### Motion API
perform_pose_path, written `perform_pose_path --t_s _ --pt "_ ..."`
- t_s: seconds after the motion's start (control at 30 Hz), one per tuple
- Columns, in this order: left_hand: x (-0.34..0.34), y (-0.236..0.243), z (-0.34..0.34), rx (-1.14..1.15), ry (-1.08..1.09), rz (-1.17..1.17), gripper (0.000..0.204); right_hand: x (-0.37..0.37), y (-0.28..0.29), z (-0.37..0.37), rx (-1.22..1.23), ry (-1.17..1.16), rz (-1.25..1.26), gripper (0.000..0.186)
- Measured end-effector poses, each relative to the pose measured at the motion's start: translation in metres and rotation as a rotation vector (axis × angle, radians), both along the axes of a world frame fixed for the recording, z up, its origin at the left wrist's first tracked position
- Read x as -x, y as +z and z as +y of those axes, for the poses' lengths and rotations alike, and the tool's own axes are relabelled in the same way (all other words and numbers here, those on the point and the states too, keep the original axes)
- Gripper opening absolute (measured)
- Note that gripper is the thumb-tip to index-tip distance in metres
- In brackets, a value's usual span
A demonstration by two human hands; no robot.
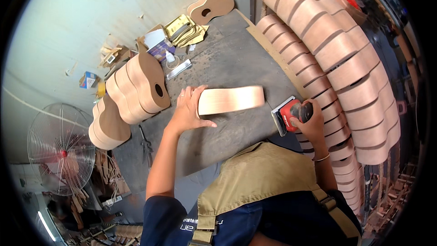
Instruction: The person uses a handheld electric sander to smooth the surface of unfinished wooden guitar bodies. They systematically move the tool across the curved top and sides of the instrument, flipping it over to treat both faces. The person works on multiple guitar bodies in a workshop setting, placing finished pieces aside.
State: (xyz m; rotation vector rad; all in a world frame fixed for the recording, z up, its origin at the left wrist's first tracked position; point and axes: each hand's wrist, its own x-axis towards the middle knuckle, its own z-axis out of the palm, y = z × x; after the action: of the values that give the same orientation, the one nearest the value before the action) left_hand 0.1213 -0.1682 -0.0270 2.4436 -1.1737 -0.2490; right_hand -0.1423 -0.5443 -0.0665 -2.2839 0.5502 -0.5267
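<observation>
Your hands are well apart: on the left, your left hand point(185, 109) clasps one end of a pale wooden body point(231, 100), its curved side facing up over the dark bench point(239, 59). Rightward, a red-and-black sander point(288, 112), clear of the wood, sits gripped in your right hand point(314, 124), near stacked guitar bodies point(348, 70).

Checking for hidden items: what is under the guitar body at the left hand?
The grey worktable shows around the guitar body at the left hand. The patch directly beneath is covered; whether anything lies there cannot be seen.
</observation>
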Motion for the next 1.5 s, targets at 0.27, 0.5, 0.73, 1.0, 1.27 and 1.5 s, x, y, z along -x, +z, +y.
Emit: perform_pose_path --t_s 0.27,0.5,0.73,1.0,1.27,1.5 --pt "0.101 -0.011 -0.013 0.201 0.403 -0.03 0.092 -0.034 0.028 0.014 -0.044 0.023 0.054 0.072" --pt "0.14 -0.001 -0.054 0.036 0.163 -0.246 0.08 -0.132 0.074 0.067 0.192 0.264 -0.168 0.076" --pt "0.135 -0.012 -0.063 0.077 0.052 -0.185 0.064 -0.158 0.077 0.102 0.422 0.483 -0.096 0.08" --pt "0.136 -0.011 -0.067 0.082 0.048 -0.179 0.06 -0.158 0.077 0.098 0.378 0.541 -0.114 0.081" --pt "0.135 -0.015 -0.067 0.097 0.051 -0.209 0.057 -0.159 0.074 0.094 0.351 0.566 -0.085 0.083" --pt "0.134 -0.016 -0.066 0.082 0.007 -0.191 0.053 -0.167 0.077 0.088 0.588 0.473 -0.09 0.08"
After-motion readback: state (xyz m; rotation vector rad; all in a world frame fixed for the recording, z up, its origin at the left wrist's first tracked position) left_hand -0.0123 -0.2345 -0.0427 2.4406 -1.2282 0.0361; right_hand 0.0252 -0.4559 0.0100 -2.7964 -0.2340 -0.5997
